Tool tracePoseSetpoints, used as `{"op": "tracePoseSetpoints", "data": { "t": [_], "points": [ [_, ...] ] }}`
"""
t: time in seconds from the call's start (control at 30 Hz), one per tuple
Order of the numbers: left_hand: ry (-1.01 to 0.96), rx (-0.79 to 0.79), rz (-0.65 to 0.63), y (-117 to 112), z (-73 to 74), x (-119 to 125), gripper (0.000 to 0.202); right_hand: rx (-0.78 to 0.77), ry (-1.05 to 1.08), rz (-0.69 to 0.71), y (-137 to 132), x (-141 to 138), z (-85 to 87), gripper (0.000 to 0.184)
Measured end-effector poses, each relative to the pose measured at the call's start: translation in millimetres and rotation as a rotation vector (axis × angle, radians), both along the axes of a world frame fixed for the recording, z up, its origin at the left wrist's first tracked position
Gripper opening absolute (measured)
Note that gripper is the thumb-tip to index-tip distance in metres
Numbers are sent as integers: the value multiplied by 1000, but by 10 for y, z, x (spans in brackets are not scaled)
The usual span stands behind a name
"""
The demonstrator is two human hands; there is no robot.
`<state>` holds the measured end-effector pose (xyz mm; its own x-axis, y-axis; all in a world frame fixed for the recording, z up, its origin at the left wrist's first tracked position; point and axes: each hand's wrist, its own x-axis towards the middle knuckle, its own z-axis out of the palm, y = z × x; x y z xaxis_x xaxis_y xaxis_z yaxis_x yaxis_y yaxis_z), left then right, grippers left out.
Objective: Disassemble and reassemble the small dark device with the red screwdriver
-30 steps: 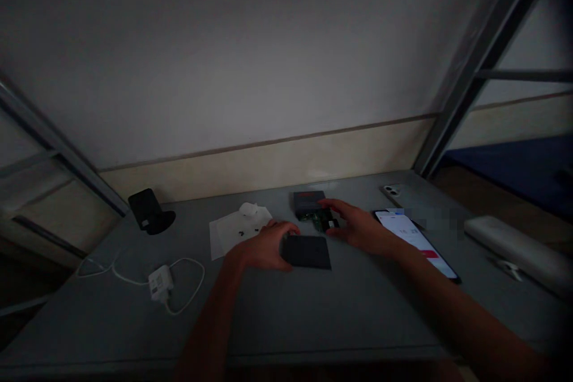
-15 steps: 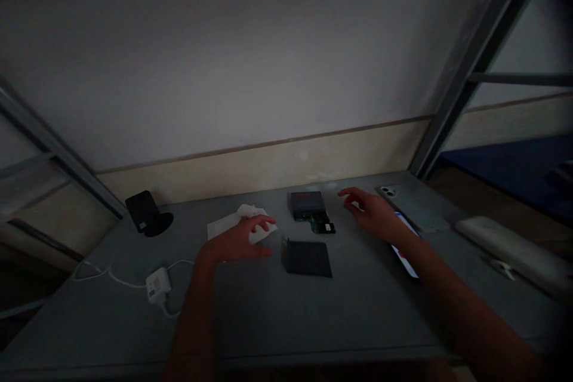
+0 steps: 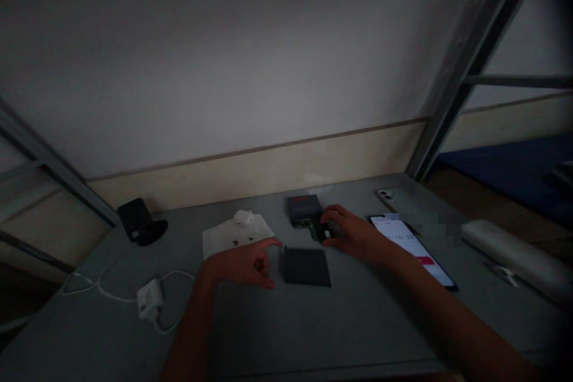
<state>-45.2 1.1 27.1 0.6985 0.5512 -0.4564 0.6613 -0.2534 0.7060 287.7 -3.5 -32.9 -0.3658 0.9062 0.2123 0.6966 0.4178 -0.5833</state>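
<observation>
One grey desk (image 3: 268, 334) carries the whole job, under poor light; slow work is advised, since fine edges and connections are hard to make out.

White paper (image 3: 217, 242) lies flat to the left, with a white rounded item (image 3: 243, 217) at its far edge. A phone (image 3: 414, 248), screen lit, lies beside the right forearm; that elbow should be kept from dragging across it.

Right hand (image 3: 349, 233): thumb and fingers bent around the dark end of the circuit board; whether they are gripping or merely touching cannot be told. Left hand (image 3: 244, 262): nothing seen in it, index finger extended to the near corner of the panel, thumb apart, other fingers curled. Contact at that fingertip is uncertain.

Dark flat panel (image 3: 307, 267): on the desk between the hands, nearer the wearer than the box. Dark box (image 3: 302, 206): behind it, toward the wall.

Green circuit board (image 3: 314, 231): at the box's near edge; any attachment is not discernible. In my judgement it should be handled by its edges, without levering against the box.

Small dark pieces (image 3: 236, 243): on the paper, loose by appearance; the left wrist should clear them.
</observation>
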Motion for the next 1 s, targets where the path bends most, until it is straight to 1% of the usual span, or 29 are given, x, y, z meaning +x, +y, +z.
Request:
{"op": "tracePoseSetpoints", "data": {
  "t": [0.07, 0.13, 0.17, 0.23, 0.3, 0.33, 0.37, 0.43, 0.47, 0.57, 0.6, 0.63, 0.67, 0.7, 0.77, 0.83, 0.9, 1.0],
  "points": [
    [14, 43, 30, -32, -64, 81, 99, -11, -8, 9, 8, 15, 5, 37],
    [40, 116, 66, -42, -146, 156, 96, -26, -12, 7, 20, 31, -10, 37],
    [49, 154, 77, -39, -182, 186, 91, -32, -7, -8, 27, 40, -23, 39],
    [43, 218, 83, -22, -230, 223, 81, -46, 14, -35, 37, 64, -52, 53],
    [21, 256, 81, -5, -242, 231, 77, -62, 31, -36, 39, 94, -70, 66],
    [10, 260, 81, 0, -240, 229, 80, -71, 30, -30, 37, 110, -70, 66],
    [4, 257, 85, 2, -235, 226, 85, -83, 22, -21, 33, 126, -64, 63],
    [2, 246, 94, -4, -228, 224, 91, -102, 2, -22, 22, 155, -31, 52],
    [4, 246, 99, -9, -229, 228, 88, -106, -5, -27, 15, 168, -5, 48],
    [-5, 295, 120, -22, -250, 256, 54, -117, 7, -20, -11, 190, 97, 45],
    [-15, 320, 132, -24, -261, 268, 45, -127, 23, -10, -24, 191, 135, 45],
    [-29, 341, 144, -23, -274, 280, 43, -143, 43, 6, -41, 188, 173, 46],
    [-47, 358, 154, -20, -287, 291, 45, -162, 61, 26, -61, 182, 211, 46],
    [-63, 372, 163, -15, -302, 301, 53, -178, 74, 53, -85, 172, 248, 45],
    [-89, 394, 169, -1, -334, 319, 73, -206, 80, 111, -137, 147, 318, 40],
    [-103, 414, 151, 15, -367, 334, 88, -239, 90, 162, -185, 120, 376, 35],
    [-109, 431, 121, 30, -395, 347, 89, -274, 118, 193, -220, 91, 412, 33],
    [-123, 449, 92, 44, -417, 365, 81, -289, 153, 213, -239, 36, 410, 31]
  ]
}}
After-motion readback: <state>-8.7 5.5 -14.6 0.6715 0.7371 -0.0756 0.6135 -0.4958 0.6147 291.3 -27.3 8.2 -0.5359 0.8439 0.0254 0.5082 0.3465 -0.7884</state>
